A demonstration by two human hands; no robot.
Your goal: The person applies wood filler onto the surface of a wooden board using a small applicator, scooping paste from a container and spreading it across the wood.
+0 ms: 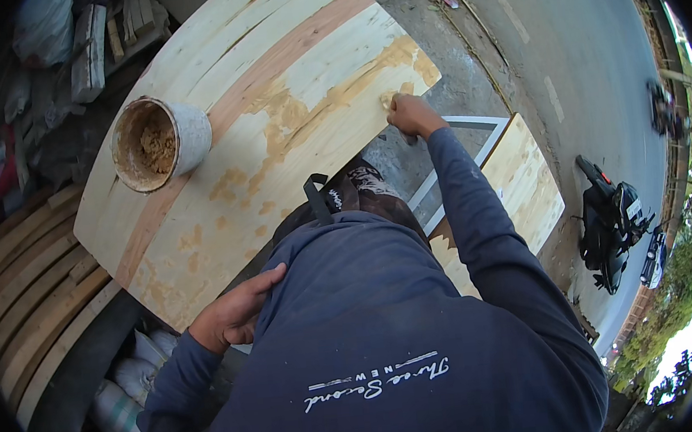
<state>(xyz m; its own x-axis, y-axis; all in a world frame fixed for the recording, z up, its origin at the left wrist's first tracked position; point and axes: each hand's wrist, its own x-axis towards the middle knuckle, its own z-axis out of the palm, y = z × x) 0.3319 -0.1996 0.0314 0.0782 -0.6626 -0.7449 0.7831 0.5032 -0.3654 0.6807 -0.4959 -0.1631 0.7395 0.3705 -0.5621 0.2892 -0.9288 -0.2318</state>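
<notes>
A large wooden panel (301,53) with a reddish strip lies before me, smeared with tan filler paste (287,113). At the panel's near right edge, my right hand (414,114) is closed, its fingers at a small patch of paste; whatever it may grip is too hidden to name. My left hand (237,312) rests against the side of my dark blue shirt (354,314), its fingers partly spread and holding no tool that shows. On the left part of the panel stands a paste-stained white bucket (194,137), with a lump of tan paste (158,147) inside.
Stacked timber boards (37,286) and filled sacks (119,408) lie at the left. A second wooden panel (525,182) and a white frame (476,121) are at the right. Beyond them, a black motorcycle (613,233) stands by the road (579,53).
</notes>
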